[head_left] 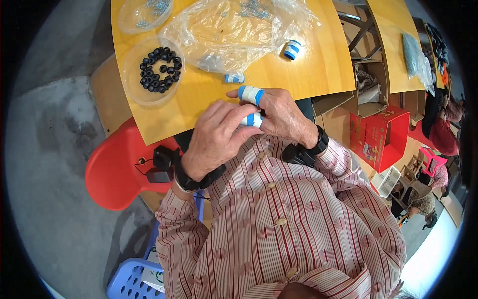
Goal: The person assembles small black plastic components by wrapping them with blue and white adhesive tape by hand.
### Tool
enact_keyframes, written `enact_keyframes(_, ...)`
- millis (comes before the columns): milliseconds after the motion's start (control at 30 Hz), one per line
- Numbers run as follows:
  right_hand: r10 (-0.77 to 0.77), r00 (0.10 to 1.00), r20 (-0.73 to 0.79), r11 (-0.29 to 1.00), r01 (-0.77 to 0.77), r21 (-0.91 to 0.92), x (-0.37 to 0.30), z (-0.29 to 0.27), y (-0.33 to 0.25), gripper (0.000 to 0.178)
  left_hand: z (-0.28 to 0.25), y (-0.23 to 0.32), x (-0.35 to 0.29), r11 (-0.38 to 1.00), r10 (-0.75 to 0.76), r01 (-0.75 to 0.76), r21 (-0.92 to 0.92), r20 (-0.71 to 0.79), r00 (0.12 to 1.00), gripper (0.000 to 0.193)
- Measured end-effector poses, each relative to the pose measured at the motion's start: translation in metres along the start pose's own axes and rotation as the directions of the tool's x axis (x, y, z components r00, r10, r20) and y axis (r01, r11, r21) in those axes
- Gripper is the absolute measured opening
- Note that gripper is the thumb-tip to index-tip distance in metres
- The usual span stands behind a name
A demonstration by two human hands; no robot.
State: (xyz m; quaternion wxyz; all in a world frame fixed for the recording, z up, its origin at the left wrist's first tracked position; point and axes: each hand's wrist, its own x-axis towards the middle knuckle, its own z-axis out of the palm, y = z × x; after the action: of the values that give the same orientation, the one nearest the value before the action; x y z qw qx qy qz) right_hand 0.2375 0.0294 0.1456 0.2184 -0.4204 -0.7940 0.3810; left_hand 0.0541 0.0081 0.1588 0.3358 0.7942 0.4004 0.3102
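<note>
My left hand (215, 133) is closed, with its thumb and fingers round a blue-and-white tape-wrapped finger sleeve (255, 119). That sleeve appears to sit on the thumb of my right hand (288, 113), though the left fingers partly cover it. A second blue-and-white sleeve (250, 94) wraps a finger of my right hand, which stretches leftward with fingers apart. Two similar short tubes lie on the table: one striped tube (293, 50) at the right and a blue-and-white one (234, 78) just beyond my hands.
On the yellow table (318, 65) are a clear round tub (130, 92) of black ring-like parts, another tub (130, 24) with small metal parts, and a clear plastic bag (199, 32). A red chair (107, 169) stands left; a red box (378, 137) stands right. People sit far right.
</note>
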Motion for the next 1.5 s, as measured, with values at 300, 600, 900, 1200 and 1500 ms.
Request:
enact_keyframes(300, 0.128, 0.99, -0.064, 0.99, -0.124, 0.069, 0.001, -0.005, -0.01, 0.062, 0.022, 0.008, -0.009, 0.598, -0.482, 0.46, -0.657, 0.165, 0.861, 0.022)
enact_keyframes(600, 0.309, 0.95, 0.053, 0.825, -0.295, 0.483, 0.0, 0.004, -0.005, 0.054, 0.029, 0.007, -0.014, 0.492, -0.452, 0.378, -0.785, 0.141, 0.881, 0.022)
enact_keyframes(900, 0.323, 0.91, 0.259, 0.526, -0.4, 0.751, -0.003, 0.003, -0.003, 0.045, 0.023, 0.01, -0.006, 0.518, -0.46, 0.425, -0.742, 0.177, 0.87, 0.026)
enact_keyframes(1200, 0.245, 0.929, 0.276, 0.547, -0.368, 0.752, -0.002, -0.009, -0.002, 0.045, -0.009, 0.002, -0.001, 0.845, -0.509, 0.458, -0.277, -0.15, 0.848, 0.021)
enact_keyframes(1500, 0.09, 0.821, 0.564, 0.788, -0.405, 0.463, 0.001, -0.015, -0.001, 0.041, -0.009, -0.005, 0.025, 0.982, 0.102, -0.118, 0.144, 0.113, 0.988, 0.041)
